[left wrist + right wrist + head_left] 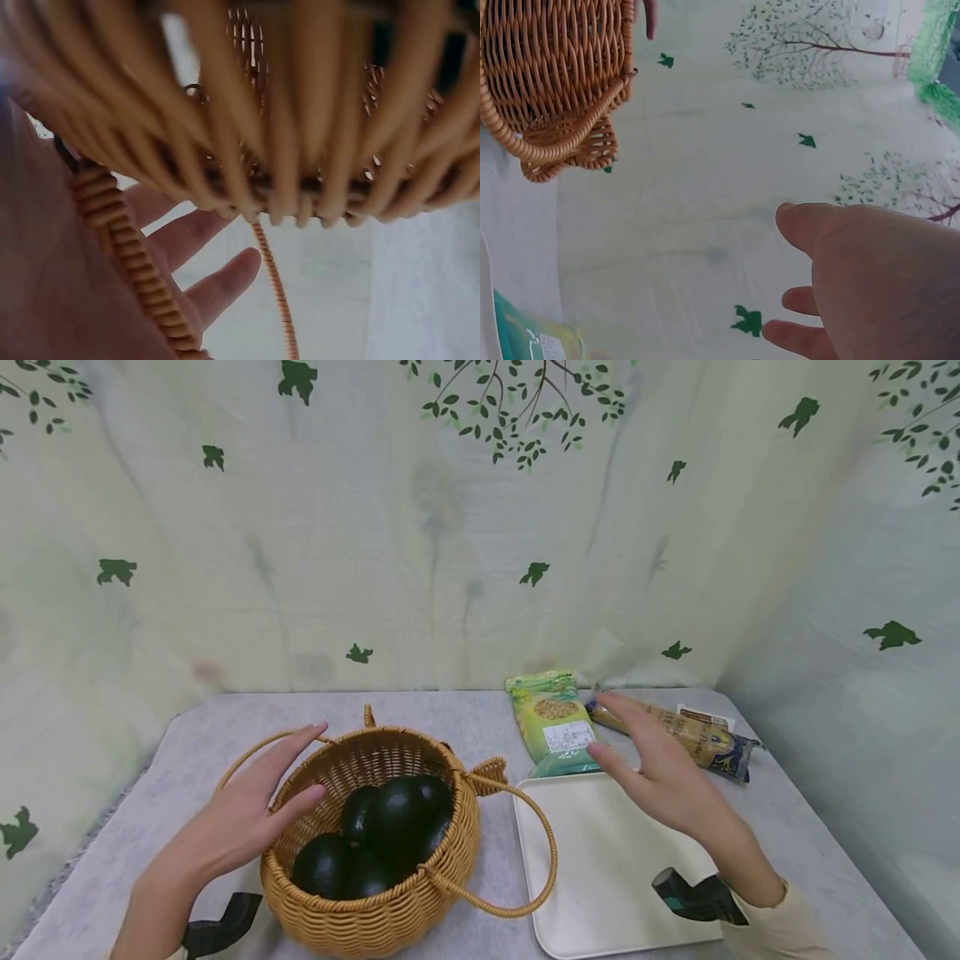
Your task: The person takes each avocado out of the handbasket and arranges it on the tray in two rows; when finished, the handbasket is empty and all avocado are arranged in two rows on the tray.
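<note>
A tan wicker basket [375, 927] with looped handles holds several shiny dark green avocados [397, 814]. My left hand [240, 818] is at the basket's left rim, fingers extended and thumb spread apart over the opening. In the left wrist view, a wrapped handle [142, 270] crosses in front of the palm, and the fingers [225, 281] reach beneath the woven wall. Over the white tray [615, 868], my right hand [667, 777] hovers with straight fingers and nothing in its grasp. Its fingertips overlap the two food packets behind the tray in the head view.
A green and yellow packet [555, 727] with a white label lies behind the tray. Beside it lies a long gold and blue packet [701, 739], with a white label card [705, 717] behind. A leaf-printed curtain [450, 568] stands along the table's back and sides.
</note>
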### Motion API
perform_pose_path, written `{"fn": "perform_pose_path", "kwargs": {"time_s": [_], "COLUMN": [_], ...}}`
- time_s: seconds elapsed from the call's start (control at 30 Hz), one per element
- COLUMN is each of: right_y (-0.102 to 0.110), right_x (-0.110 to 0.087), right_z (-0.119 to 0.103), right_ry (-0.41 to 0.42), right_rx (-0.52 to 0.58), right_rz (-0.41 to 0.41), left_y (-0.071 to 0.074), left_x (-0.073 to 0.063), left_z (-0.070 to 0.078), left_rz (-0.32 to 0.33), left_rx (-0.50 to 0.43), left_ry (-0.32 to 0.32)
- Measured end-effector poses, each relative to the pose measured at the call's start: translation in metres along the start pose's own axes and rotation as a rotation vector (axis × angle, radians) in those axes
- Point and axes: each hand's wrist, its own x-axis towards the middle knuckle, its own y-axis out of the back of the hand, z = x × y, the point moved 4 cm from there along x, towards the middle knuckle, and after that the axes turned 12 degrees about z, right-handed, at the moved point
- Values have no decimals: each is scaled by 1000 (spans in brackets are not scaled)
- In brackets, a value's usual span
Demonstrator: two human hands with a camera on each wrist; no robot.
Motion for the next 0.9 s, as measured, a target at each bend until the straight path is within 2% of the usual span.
{"fn": "perform_pose_path", "kwargs": {"time_s": [0.2,0.47,0.9], "right_y": [-14,-38,-71], "right_x": [6,11,22], "right_z": [-21,-51,-84], "right_ry": [58,164,213], "right_rx": [60,161,276], "right_rz": [1,-34,-145], "left_y": [-1,-5,-13], "left_x": [-2,-6,-3], "left_z": [-5,-9,-12], "left_rz": [-24,-30,-43], "left_rx": [-37,-79,-183], "left_ry": [17,-15,-36]}}
